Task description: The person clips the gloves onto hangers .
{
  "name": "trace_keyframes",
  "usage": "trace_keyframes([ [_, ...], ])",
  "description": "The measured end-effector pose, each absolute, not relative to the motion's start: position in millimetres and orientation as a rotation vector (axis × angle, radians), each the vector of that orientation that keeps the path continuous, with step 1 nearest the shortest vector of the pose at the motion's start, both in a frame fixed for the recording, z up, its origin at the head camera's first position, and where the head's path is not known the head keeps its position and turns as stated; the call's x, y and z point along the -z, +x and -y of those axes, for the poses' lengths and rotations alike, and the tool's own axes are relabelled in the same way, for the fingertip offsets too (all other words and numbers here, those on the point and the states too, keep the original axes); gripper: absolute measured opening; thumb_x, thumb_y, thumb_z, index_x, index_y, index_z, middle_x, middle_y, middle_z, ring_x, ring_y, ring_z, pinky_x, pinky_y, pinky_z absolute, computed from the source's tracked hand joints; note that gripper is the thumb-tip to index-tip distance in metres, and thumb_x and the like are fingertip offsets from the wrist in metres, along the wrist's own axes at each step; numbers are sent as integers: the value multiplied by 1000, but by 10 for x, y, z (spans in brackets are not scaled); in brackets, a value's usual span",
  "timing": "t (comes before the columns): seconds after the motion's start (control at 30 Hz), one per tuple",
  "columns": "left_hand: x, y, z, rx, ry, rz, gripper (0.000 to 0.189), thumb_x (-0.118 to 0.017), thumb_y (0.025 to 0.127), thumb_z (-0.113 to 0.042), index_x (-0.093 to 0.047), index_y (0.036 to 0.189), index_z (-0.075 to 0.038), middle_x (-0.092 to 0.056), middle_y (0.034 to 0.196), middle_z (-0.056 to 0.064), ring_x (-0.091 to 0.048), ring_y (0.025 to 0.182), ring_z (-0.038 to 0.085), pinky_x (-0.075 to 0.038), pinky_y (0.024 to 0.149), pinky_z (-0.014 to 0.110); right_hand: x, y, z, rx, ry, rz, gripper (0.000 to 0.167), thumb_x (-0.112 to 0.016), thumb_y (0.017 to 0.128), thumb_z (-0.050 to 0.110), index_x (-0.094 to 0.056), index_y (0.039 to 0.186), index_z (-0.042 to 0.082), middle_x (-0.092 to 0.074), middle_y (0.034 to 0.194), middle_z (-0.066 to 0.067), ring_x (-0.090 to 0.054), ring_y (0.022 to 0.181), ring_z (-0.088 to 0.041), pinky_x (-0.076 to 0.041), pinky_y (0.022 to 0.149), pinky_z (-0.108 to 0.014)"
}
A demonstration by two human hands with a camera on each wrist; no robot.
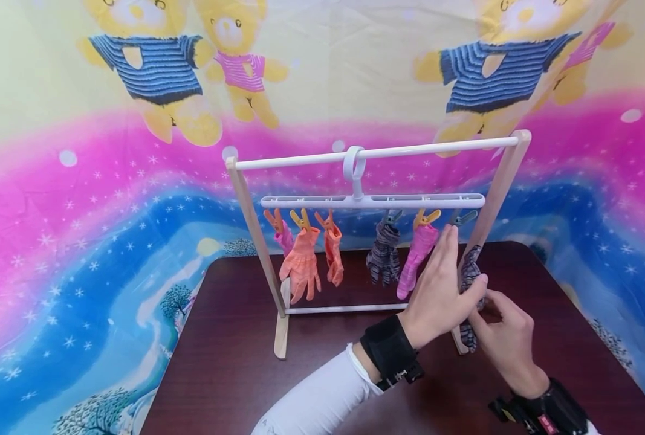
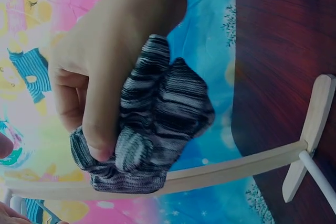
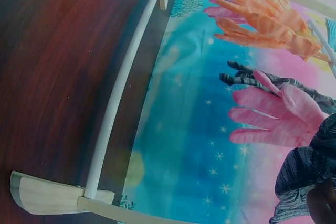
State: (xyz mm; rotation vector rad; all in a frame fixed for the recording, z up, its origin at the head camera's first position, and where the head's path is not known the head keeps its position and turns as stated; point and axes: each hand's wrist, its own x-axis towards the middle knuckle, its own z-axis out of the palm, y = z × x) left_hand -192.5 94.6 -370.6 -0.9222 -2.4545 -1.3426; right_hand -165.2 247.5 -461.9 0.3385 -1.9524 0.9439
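Note:
My right hand [image 1: 504, 332] pinches a black-and-grey marled knit glove [image 2: 173, 95], its thumb pressed on the fabric in the left wrist view. In the head view that glove hangs before the rack's right post, partly hidden by both hands. My left hand [image 1: 436, 290] reaches up with straight fingers together; their tips are right at a grey-green clothespin [image 1: 465, 217] at the hanger's right end. Its thumb is spread apart and overlaps the glove in the head view. Beside the left hand, a pink glove [image 1: 416, 260] hangs from a yellow clothespin [image 1: 427, 216].
A white hanger bar [image 1: 317, 202] hooks over the rod of a wooden rack [image 1: 254, 241] on a dark red table [image 1: 219, 374]. Another marled glove [image 1: 383, 254], orange gloves [image 1: 302, 266] and a further pink piece [image 1: 283, 237] hang from clothespins. A teddy-bear cloth [image 1: 322, 72] stands behind.

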Motion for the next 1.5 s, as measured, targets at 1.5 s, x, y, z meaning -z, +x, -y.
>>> trace_keyframes([
  [1.5, 3525, -2281, -1173, 1670, -710, 2509, 89, -55, 99, -43, 2, 163, -19, 1, 172, -7, -8, 158, 9, -23, 127, 36, 4706, -1696, -2380, -1006, 310, 2048, 22, -76, 74, -11, -71, 95, -5, -66, 77, -13, -52, 81, 23, -44, 71, 0],
])
